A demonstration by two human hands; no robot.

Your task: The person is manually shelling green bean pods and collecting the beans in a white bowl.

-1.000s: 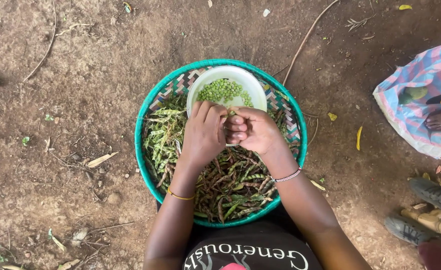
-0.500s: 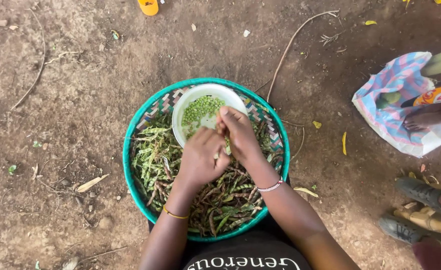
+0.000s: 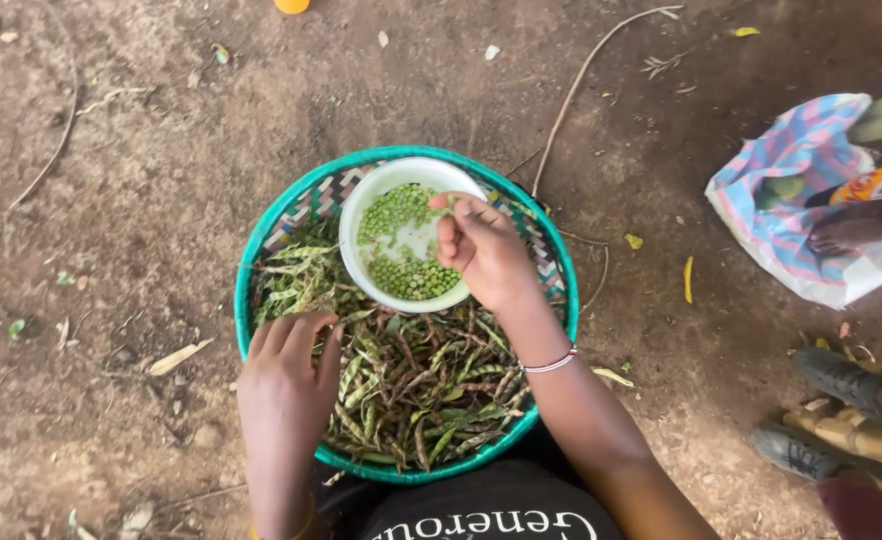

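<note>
Green peas (image 3: 401,250) fill the white bowl (image 3: 361,215), which sits in the upper part of a teal-rimmed woven basket (image 3: 261,260) on the dirt ground (image 3: 141,130). Half a second ago both hands were pressed together over the pods (image 3: 421,380); now they have parted. The right hand (image 3: 483,248) hangs over the bowl's right edge, fingers bunched, though whether it holds anything I cannot tell. The left hand (image 3: 286,375) has dropped to the basket's lower left, fingers loosely spread and resting on the pods, gripping nothing clearly. A patterned plastic bag (image 3: 791,200) lies well apart on the right.
</note>
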